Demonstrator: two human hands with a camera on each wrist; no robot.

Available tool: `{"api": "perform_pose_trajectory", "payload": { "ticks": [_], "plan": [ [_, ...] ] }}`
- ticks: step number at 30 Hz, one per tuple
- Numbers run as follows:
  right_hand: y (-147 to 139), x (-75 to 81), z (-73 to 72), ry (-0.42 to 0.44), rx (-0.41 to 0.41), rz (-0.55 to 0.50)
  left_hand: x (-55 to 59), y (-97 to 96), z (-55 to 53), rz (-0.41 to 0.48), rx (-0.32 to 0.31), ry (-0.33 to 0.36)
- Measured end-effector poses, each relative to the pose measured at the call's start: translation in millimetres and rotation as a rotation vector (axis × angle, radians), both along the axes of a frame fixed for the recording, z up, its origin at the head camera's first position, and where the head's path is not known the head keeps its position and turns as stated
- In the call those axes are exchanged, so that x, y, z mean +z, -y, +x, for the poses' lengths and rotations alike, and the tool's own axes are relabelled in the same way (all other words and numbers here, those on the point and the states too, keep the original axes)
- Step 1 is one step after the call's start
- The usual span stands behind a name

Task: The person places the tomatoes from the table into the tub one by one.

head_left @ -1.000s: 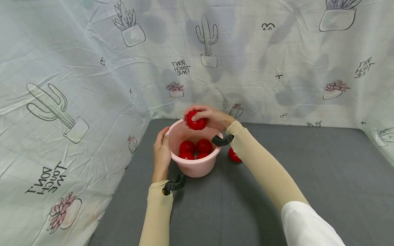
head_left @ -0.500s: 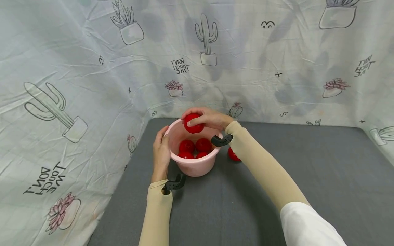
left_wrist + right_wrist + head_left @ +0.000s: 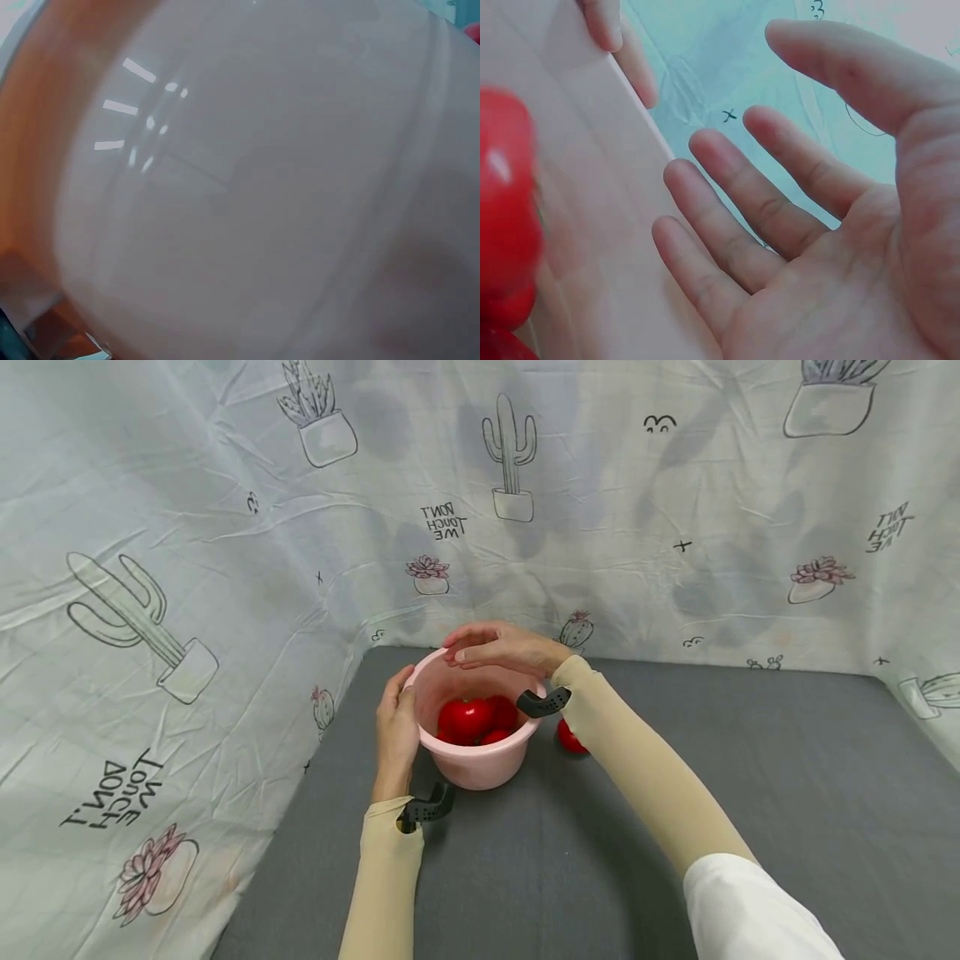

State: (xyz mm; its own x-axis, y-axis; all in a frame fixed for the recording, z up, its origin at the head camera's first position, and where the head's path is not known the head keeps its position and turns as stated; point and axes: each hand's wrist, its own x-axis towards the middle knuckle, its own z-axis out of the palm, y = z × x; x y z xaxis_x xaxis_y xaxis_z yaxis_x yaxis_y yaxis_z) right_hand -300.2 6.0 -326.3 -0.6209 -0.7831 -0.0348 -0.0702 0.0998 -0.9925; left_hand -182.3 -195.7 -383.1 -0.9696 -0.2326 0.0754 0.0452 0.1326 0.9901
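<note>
A pink plastic bucket [image 3: 480,770] with several red tomatoes [image 3: 471,718] inside stands on the grey table. At its left side my left hand [image 3: 396,735] grips the rim, thumb over the edge; in the right wrist view its fingertips [image 3: 604,26] straddle the rim. The bucket's smooth outer wall [image 3: 247,195] fills the left wrist view. Above the far part of the bucket's mouth is my right hand [image 3: 510,647], holding nothing. Its fingers [image 3: 769,214] are spread and relaxed in the right wrist view, with a shiny tomato [image 3: 504,187] lower in the bucket.
Another red tomato [image 3: 572,737] lies on the grey table [image 3: 750,777] just right of the bucket, partly hidden by the right forearm. A pale cloth [image 3: 615,527] with cactus drawings hangs behind the table and along its left side.
My right hand held a tomato over the bucket, lowered it slightly, then let it go; that tomato now lies on top of the others. My left hand has stayed at the rim.
</note>
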Motion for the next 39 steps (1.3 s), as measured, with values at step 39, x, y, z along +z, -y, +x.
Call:
{"api": "perform_pose_trajectory", "payload": {
  "ticks": [39],
  "plan": [
    [-133.5, -44.5, 70.2, 0.053, -0.734, -0.647, -0.6, -1.1, 2.5, -0.007, 0.010, 0.005]
  ]
}}
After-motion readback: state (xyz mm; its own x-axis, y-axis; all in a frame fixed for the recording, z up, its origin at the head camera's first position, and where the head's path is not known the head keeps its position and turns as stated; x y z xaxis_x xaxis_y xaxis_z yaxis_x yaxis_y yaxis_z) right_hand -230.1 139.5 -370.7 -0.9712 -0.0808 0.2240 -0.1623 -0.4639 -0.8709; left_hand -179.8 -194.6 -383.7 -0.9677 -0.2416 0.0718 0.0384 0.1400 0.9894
